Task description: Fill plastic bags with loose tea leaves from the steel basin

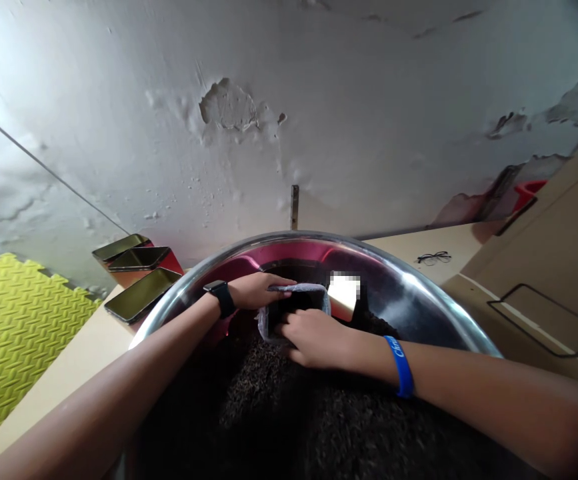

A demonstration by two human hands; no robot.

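Observation:
A pale grey bag [263, 325], its mouth open and dark inside, is held low inside a large shiny metal basin [449, 313]. Dark loose leaf, like dry tea [259, 380], lies heaped in the basin. My left hand [259, 290], with a watch on the wrist, is closed on the bag's far left rim. Curled over the bag's near right side is my right hand [316, 337], a blue band on its wrist; some fingertips are hidden there. Just right of the bag stands a small shiny box or tin [342, 305], partly blurred out.
Several red tins with gold-toned tops [141, 297] stand left of the basin on the pale table [53, 390]. Eyeglasses [433, 257] lie at the right, near a cardboard box [553, 267]. A yellow foam mat [13, 333] is at far left; a peeling wall [359, 127] rises behind.

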